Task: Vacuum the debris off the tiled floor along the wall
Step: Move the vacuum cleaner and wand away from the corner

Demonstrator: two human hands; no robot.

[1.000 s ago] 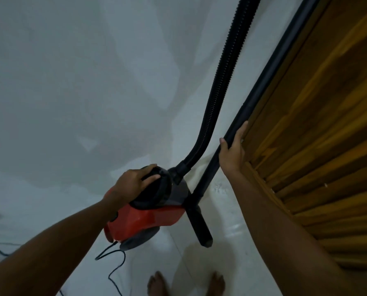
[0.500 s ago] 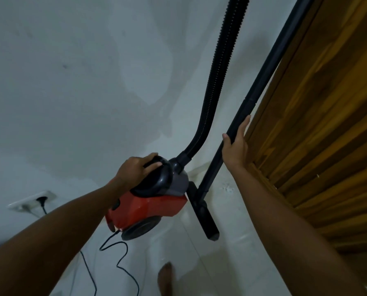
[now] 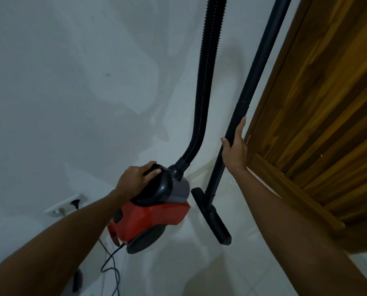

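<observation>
My two arms come into the picture from the bottom corners, and both are bare from the edge of the frame up to the fingers. No sleeve shows on them. My left hand point(image 3: 135, 180) has nothing on the wrist and no ring that I can see. My right hand point(image 3: 236, 149) is the same, with a plain wrist. The nails look short. The light is dim, so finer details are not clear.

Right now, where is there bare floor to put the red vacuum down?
Bare tile lies below the red vacuum, between the cord and the floor nozzle. It is crowded toward the wooden door, where the wand stands.
</observation>
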